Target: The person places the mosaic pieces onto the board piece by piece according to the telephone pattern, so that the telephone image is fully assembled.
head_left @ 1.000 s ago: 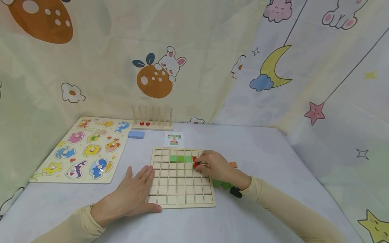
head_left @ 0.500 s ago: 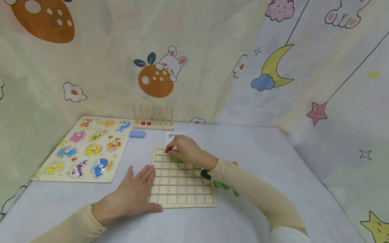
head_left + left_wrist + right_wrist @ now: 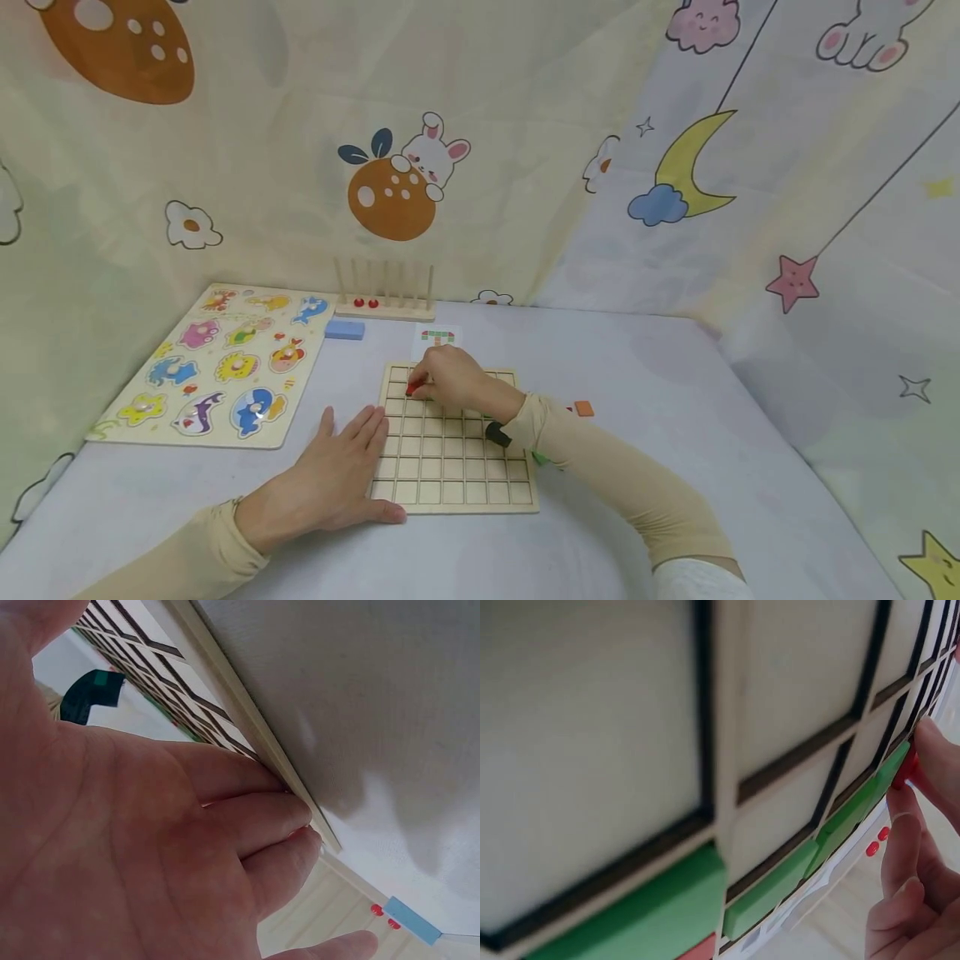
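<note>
A wooden grid board [image 3: 456,493] lies on the table in front of me. My left hand [image 3: 330,475] rests along its left edge, fingers straight and thumb at the front corner; in the left wrist view the fingertips [image 3: 300,814] touch the board's side. My right hand [image 3: 461,382] pinches a small red tile [image 3: 415,387] between thumb and finger, at the upper left cells. The right wrist view shows this red tile [image 3: 905,766] right at the end of a row of green tiles [image 3: 772,892]. In the head view the right hand hides most of that row.
Behind the board lies a pattern card [image 3: 438,337], partly covered by the hand. An animal knob puzzle [image 3: 217,375] lies at left, near a blue block [image 3: 345,331] and a peg rack [image 3: 384,310] with red beads. An orange tile [image 3: 583,408] lies right of the board.
My right hand has moved from the right end of the tile row to its left end with a red tile, then slightly down onto the cells. The left hand stays on the board's edge.
</note>
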Motion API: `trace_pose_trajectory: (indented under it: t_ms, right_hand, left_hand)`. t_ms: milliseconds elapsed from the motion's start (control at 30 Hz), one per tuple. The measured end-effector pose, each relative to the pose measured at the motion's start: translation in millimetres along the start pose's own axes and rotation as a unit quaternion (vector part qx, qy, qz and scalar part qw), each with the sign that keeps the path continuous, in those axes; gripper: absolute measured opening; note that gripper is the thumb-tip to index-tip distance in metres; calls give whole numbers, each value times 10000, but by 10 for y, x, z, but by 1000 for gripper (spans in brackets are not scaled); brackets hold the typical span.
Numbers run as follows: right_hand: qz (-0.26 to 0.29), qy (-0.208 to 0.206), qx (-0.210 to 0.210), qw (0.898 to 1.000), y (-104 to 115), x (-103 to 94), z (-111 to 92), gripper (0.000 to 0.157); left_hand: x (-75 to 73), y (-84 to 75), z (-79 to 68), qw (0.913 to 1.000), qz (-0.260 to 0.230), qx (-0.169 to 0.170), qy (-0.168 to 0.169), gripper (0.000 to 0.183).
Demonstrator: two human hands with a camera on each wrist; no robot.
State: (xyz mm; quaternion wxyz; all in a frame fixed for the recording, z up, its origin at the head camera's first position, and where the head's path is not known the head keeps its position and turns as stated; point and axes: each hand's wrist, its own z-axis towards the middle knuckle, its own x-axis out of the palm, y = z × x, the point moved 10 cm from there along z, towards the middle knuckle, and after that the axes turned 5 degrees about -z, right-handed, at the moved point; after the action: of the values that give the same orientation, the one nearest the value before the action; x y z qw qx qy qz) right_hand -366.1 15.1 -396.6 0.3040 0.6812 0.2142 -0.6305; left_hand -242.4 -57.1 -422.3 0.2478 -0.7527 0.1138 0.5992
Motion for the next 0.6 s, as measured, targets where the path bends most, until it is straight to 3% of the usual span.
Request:
trace_pose_trajectory:
  t_ms: [600]
  right_hand:
    - [193,222,219,9993,-55,41,-14,24]
  left_hand:
    - [-8,-4,-23,9999,52,34,-82,123]
